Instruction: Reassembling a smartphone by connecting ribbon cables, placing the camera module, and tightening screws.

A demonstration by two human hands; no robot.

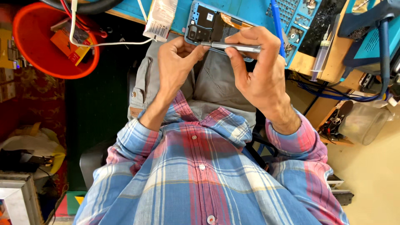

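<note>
**Gripping a metal tool over an opened phone**

Both hands pinch a grey metal screwdriver (235, 46): left hand (177, 58) at its tip end, right hand (254, 62) around the shaft, just over the opened phone (210, 23) on the blue mat (250, 8). A white barcoded packet (160, 18) hangs off the mat's edge. Left, an orange tub (25, 62) holds an orange box (68, 46) and cables.
</note>
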